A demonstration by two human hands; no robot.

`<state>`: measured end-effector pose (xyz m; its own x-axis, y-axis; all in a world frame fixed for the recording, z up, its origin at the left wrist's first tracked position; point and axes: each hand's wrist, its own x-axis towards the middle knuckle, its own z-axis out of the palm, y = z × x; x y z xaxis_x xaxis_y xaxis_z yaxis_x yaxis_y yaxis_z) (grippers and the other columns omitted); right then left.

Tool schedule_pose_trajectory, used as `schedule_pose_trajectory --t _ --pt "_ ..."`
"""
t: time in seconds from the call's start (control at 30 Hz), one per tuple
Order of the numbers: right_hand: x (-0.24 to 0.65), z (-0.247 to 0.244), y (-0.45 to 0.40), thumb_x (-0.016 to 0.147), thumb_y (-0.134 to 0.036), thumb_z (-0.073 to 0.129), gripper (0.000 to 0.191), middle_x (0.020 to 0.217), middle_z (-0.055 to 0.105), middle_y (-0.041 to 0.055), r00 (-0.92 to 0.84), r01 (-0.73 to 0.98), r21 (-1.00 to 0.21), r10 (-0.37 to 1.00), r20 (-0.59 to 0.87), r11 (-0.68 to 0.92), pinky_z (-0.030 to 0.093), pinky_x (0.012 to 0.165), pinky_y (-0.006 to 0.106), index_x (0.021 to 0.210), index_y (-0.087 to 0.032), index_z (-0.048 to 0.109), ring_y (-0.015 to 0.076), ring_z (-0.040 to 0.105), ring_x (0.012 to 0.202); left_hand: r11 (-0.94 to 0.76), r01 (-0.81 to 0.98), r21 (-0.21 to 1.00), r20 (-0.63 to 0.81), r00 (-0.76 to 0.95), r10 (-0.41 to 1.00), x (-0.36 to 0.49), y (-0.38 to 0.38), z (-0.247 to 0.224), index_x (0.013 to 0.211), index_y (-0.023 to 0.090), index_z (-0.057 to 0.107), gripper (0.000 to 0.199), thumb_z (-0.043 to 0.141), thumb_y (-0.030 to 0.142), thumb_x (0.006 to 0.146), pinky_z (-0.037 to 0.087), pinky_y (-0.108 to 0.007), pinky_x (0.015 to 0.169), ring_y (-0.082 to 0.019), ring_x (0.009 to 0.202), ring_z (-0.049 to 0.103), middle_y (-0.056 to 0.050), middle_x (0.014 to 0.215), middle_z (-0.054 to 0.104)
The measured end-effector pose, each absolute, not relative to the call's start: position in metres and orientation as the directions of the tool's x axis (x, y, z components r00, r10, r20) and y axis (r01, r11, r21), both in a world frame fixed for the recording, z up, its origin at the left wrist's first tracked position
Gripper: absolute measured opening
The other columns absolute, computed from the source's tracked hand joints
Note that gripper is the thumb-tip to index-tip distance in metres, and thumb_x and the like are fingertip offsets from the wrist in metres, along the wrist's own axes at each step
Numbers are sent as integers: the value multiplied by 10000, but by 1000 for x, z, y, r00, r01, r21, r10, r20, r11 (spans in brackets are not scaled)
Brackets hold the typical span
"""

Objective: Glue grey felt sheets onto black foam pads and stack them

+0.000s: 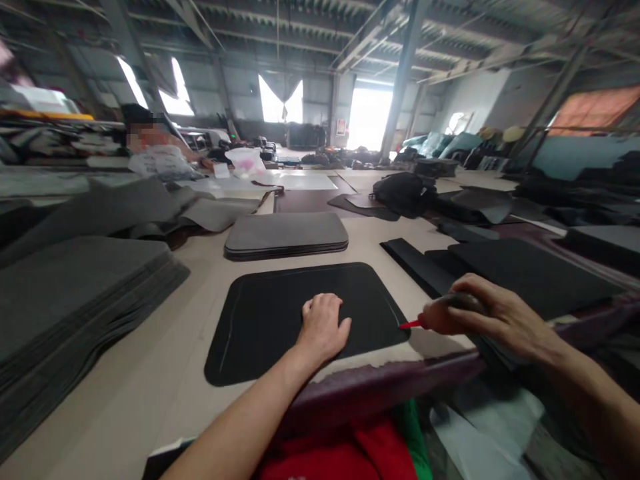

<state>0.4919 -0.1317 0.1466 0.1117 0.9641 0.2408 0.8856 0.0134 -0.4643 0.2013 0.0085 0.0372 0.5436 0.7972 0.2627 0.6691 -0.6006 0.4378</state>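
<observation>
A black sheet with rounded corners (270, 313) lies flat on the table (195, 287), with thin pale lines near its left, top and right edges. My left hand (324, 325) rests on its middle, palm down, fingers spread a little, holding nothing. In my right hand (470, 310) is a dark bottle with a red nozzle (413, 325), gripped with the fingers wrapped round it. The nozzle tip is at the sheet's right edge, near the lower right corner, on the pale line.
Behind the sheet lies a stack of grey rounded pieces (287, 233). Thick grey stacks (90, 287) cover the left. Black pieces (530, 267) lie at the right, and a black bundle (403, 193) farther back. A person (155, 150) is at the back left.
</observation>
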Motion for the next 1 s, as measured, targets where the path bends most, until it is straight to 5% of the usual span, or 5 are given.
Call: schedule_pose_trajectory --t 0.23,0.43,0.7,1.0 --pt "482 135 -142 887 -568 635 330 905 622 38 72 803 -589 967 244 89 493 685 383 999 -260 599 272 607 823 -590 710 385 208 556 805 204 2 48 1160 165 603 302 624 318 902 387 -513 1094 -312 1245 512 -127 1299 599" --pt "461 129 -121 921 -497 640 265 989 618 27 -73 753 -623 968 240 211 486 758 360 1049 -269 600 255 603 896 -634 666 393 135 640 757 159 15 84 1183 162 648 335 540 372 945 471 -389 1051 -265 1148 606 -103 1229 664" --pt "407 125 -74 942 -468 613 244 994 598 51 -353 655 -595 885 305 466 471 740 356 1019 -238 588 243 581 879 -289 823 489 229 198 953 0 35 82 1089 170 667 360 357 246 924 449 -458 1068 -275 1138 604 -107 1161 694" --pt "317 126 -23 979 -386 568 162 966 550 36 -578 493 -574 740 344 653 422 710 338 988 -230 527 209 535 826 -323 745 584 261 204 944 -34 -1 42 1109 227 677 341 364 211 975 498 -340 1034 -181 1113 628 -37 1146 706"
